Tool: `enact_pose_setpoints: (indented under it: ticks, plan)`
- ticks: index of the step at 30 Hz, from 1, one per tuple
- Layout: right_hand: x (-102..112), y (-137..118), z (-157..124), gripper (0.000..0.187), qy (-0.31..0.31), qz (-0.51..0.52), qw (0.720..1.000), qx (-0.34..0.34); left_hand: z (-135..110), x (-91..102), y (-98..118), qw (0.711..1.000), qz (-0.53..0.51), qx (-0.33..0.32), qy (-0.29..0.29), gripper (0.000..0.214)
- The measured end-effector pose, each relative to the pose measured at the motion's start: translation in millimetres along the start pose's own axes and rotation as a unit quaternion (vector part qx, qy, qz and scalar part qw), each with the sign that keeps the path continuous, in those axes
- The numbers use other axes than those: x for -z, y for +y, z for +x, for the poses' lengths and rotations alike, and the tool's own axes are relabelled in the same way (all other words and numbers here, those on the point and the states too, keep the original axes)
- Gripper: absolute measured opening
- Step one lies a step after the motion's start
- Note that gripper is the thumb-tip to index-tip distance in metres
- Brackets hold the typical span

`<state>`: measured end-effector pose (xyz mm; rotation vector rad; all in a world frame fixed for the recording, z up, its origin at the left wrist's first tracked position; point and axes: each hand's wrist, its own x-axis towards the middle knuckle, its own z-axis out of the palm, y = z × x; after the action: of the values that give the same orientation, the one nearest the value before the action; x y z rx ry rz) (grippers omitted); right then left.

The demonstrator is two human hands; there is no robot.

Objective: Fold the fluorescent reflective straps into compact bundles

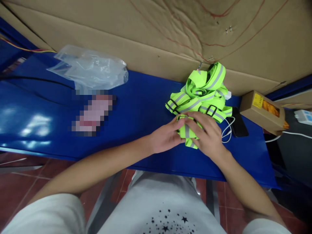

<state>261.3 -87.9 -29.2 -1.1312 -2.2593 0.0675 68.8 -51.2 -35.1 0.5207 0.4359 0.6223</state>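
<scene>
Between my two hands is a folded bundle of neon yellow-green reflective strap [187,131] with a grey stripe, and a short end of it hangs below. My left hand [168,135] grips it from the left, thumb on top. From the right, my right hand [207,133] closes over it with bent fingers, which hide part of it. Just beyond my hands lies a heap of the same reflective straps [202,91], some coiled, with black plastic buckles [211,110] showing.
Right of the heap lie a white cable [228,130], a dark phone [240,123] and an open cardboard box [262,110]. Clear plastic bags [95,70] and a pixelated object [94,113] rest on the blue tabletop [143,97] to the left. A cardboard wall [146,39] stands behind.
</scene>
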Motion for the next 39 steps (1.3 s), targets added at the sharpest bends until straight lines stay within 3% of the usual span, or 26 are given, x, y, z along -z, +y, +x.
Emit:
enact_pose_setpoints:
  ticks: [3, 7, 10, 13, 16, 19, 23, 26, 28, 30, 33, 36, 37, 39]
  plan:
    - [-10, -19, 5, 0.072, -0.026, 0.003, 1.000, -0.006, 1, 3.5, 2, 0.999, 0.006, -0.029, 0.043, 0.071]
    - [-11, -32, 7, 0.090, -0.079, 0.086, 0.993, -0.016, 1, 7.7, 5, 0.998, 0.027, -0.039, 0.033, 0.079]
    - [-4, -22, 7, 0.083, -0.032, 0.201, 0.976, -0.079, 0, 4.5, 6, 0.996, 0.057, -0.060, 0.023, 0.087]
    - [-2, -6, 6, 0.069, 0.073, 0.301, 0.931, -0.193, -3, -1.1, 6, 0.991, 0.099, -0.092, 0.015, 0.087]
    - [-7, -2, 4, 0.074, 0.049, 0.432, 0.861, -0.264, -7, -3.6, 7, 0.969, 0.189, -0.158, -0.005, 0.081]
    - [-13, -11, 4, 0.095, 0.024, 0.541, 0.787, -0.295, -12, -4.1, 10, 0.929, 0.300, -0.216, -0.029, 0.074]
    - [-12, -22, 5, 0.119, 0.012, 0.608, 0.732, -0.307, -16, -3.3, 15, 0.850, 0.429, -0.296, -0.077, 0.075]
    - [-10, -22, 5, 0.110, 0.025, 0.621, 0.709, -0.334, -13, 2.4, 22, 0.748, 0.541, -0.376, -0.083, 0.089]
    - [-11, -21, 6, 0.089, 0.040, 0.622, 0.691, -0.367, -8, 8.3, 25, 0.708, 0.592, -0.376, -0.079, 0.097]
    - [-12, -21, 8, 0.071, 0.058, 0.627, 0.671, -0.391, -4, 13.0, 24, 0.725, 0.590, -0.346, -0.082, 0.098]
    - [-12, -22, 12, 0.063, 0.083, 0.630, 0.657, -0.406, -1, 13.5, 25, 0.763, 0.556, -0.319, -0.086, 0.094]
    - [-8, -21, 13, 0.062, 0.124, 0.607, 0.669, -0.411, -10, 12.1, 52, 0.735, 0.578, -0.354, -0.022, 0.074]
    - [-6, -19, 13, 0.062, 0.139, 0.599, 0.674, -0.409, -16, 14.3, 69, 0.710, 0.595, -0.374, 0.038, 0.064]
    - [-5, -14, 13, 0.063, 0.165, 0.590, 0.676, -0.410, -31, 26.6, 112, 0.634, 0.635, -0.390, 0.207, 0.050]
